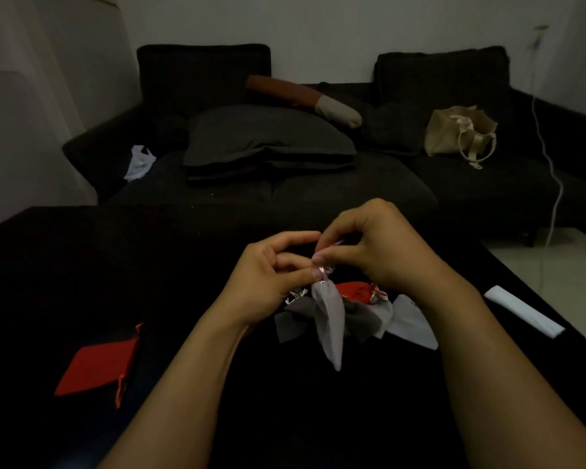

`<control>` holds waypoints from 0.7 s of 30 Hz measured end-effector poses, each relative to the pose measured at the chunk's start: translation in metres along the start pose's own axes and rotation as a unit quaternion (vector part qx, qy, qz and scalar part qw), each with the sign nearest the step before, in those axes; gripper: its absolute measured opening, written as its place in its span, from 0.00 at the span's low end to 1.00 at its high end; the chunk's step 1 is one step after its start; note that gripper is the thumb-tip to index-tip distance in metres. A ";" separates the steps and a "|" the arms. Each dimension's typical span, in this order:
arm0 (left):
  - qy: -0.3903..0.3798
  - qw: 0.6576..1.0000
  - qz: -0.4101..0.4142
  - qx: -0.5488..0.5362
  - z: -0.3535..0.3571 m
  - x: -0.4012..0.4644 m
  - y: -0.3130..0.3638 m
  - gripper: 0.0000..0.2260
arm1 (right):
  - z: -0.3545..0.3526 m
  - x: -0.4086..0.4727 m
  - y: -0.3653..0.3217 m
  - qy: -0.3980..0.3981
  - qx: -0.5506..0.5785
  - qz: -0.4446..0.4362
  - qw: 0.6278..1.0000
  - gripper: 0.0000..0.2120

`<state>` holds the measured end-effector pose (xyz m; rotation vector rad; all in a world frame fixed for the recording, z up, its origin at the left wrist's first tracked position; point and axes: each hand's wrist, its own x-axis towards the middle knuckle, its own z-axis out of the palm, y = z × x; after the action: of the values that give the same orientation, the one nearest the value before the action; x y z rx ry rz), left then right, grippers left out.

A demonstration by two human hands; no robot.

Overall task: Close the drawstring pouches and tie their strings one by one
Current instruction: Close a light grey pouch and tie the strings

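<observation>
Black table (pixel 82 272): pouch pile (pixel 410 319) (red pouch (pixel 97 365) apart).

The right hand (pixel 379 247) covers part of the red pouch (pixel 354 291) at frame centre. Both forearms run off the bottom edge. The string knot (pixel 322 265) between the fingers (pixel 305 236) is too small to read.

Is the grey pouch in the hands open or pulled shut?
Pulled shut: the grey pouch hangs with its neck bunched tight where both hands pinch the strings.
</observation>
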<state>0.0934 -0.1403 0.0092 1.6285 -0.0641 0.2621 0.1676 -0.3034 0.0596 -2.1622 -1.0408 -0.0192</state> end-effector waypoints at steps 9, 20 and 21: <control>0.020 0.998 0.030 -0.056 0.003 -0.002 0.005 0.16 | -0.002 -0.009 0.011 -0.044 0.240 0.094 0.965 0.06; 0.168 0.980 0.089 0.063 0.012 0.003 -0.005 0.05 | 0.016 -0.004 0.010 0.000 0.313 0.162 0.936 0.06; 0.177 0.976 0.091 0.085 0.012 0.003 -0.006 0.05 | 0.015 -0.004 0.009 -0.006 0.318 0.166 0.933 0.06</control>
<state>0.0993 -0.1514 0.0029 1.7232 0.0840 0.7117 0.1666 -0.3007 0.0416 -1.7025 -0.5600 0.4318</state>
